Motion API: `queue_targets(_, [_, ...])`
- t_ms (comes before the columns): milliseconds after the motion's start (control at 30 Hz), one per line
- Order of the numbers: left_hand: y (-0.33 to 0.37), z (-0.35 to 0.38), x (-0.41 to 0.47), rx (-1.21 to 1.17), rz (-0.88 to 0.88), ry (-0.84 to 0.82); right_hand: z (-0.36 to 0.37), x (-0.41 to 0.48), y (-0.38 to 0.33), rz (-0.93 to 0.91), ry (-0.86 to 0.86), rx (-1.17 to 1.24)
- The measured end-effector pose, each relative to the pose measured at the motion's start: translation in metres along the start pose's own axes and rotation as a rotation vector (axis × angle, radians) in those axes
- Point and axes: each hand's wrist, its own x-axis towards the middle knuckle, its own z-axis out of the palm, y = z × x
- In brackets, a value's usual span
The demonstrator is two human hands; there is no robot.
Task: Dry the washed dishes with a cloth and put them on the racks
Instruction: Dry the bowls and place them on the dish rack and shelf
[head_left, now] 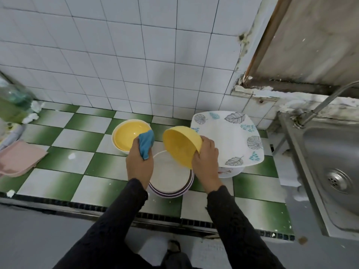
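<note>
Drying, L to R. My left hand (138,164): fingers curled round blue cloth (146,145), soft, bunched. Yellow bowl (180,147): smooth, round, prob. plastic, tilted over white dish stack (169,176), rim gripped by my right hand (206,160). Best: wipe outside then inside w/ cloth, turning bowl; likely slick.

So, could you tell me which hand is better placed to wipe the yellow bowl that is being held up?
Probably the left hand: it grips the blue cloth right beside the yellow bowl, while the right hand is busy holding that bowl tilted by its rim.
</note>
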Motion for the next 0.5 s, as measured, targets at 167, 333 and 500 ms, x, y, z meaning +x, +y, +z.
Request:
queue_targets(167, [0.006, -0.002, -0.001, -0.051, 0.187, 0.049, 0.003, 0.006, -0.018, 0.5, -0.158, 0.7])
queue_targets(333, [0.0, 0.011, 0.015, 0.347, 0.562, -0.285, 0.015, 0.01, -0.01, 0.755, -0.403, 1.428])
queue_targets(500, [0.015, 0.019, 0.001, 0.779, 0.551, -0.7, 0.023, -0.006, 0.001, 0.747, -0.416, 1.59])
